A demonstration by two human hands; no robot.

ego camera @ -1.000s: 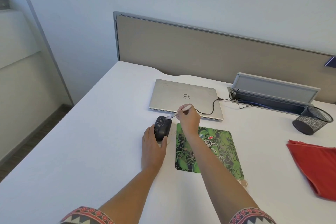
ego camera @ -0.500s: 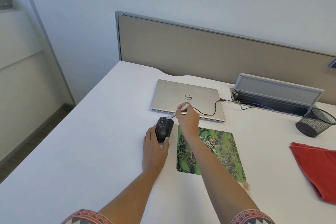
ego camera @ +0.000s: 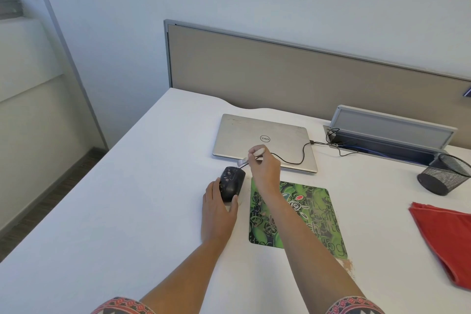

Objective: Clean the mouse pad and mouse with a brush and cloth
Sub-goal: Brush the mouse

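Note:
A black mouse [ego camera: 231,181] lies on the white desk just left of the green patterned mouse pad [ego camera: 295,216]. My left hand [ego camera: 218,209] holds the mouse from its near end, fingers along its left side and thumb at its right. My right hand [ego camera: 263,167] pinches a small white brush [ego camera: 248,159], whose bristle tip points down-left at the far end of the mouse. My right forearm crosses the left part of the pad. A red cloth [ego camera: 448,239] lies at the right edge of the desk.
A closed silver laptop [ego camera: 265,141] sits behind the mouse with a black cable running to an open cable box [ego camera: 387,137]. A black mesh cup [ego camera: 444,173] stands at the far right. A beige partition backs the desk. Brownish crumbs [ego camera: 348,266] lie at the pad's near right corner.
The brush tip has shifted slightly over the far end of the mouse. My left hand stays on the mouse. The view has shifted a little.

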